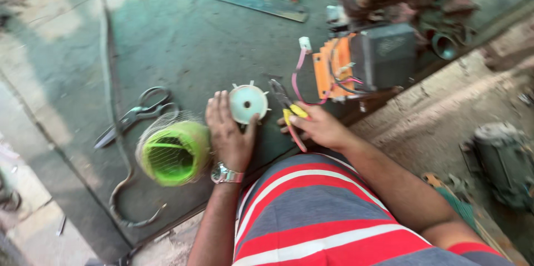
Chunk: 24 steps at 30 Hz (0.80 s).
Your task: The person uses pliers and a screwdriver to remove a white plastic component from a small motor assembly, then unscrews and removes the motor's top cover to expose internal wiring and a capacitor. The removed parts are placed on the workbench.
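On the green workbench (183, 38), we steady a white finned disc (247, 102) at twelve o'clock of our left hand (229, 132), fingers curled round its edge, while our right hand (320, 127) clasps yellow-handled pliers (289, 110) closed, ready beside it.

Just one view here, head-mounted, aimed steeply down and a bit forward over a striped red-and-grey shirt (322, 216). Tilted too, so the edge of the dark green work surface (183, 38) runs diagonally across frame. Pretty close in: left hand (229, 132) and right hand (318, 127) sit around centre, forearms reaching in from the bottom. Rough concrete ground (439, 110) fills the right side. No second view, so nothing shared.
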Motion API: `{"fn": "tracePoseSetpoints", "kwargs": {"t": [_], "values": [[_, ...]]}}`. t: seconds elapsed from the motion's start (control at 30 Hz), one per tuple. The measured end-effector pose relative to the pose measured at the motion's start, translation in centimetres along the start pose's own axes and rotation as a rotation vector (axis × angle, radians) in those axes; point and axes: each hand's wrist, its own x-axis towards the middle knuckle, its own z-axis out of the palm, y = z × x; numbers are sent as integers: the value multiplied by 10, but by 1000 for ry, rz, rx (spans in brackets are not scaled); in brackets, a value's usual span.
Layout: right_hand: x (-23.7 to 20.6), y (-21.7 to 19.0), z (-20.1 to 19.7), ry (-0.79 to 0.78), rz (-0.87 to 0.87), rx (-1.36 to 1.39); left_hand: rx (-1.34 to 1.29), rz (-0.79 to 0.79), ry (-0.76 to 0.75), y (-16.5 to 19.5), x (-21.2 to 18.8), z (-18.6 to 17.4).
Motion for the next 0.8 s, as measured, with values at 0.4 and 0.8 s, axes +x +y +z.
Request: {"fn": "tracePoseSetpoints", "kwargs": {"t": [0.4, 0.8], "values": [[-11, -18, 20, 249, -422, -704, -75, -67, -118, -9, -31, -9], [-6, -40, 35, 316, -708, -1136, -88, -92, -90, -7, -59, -21]]}}
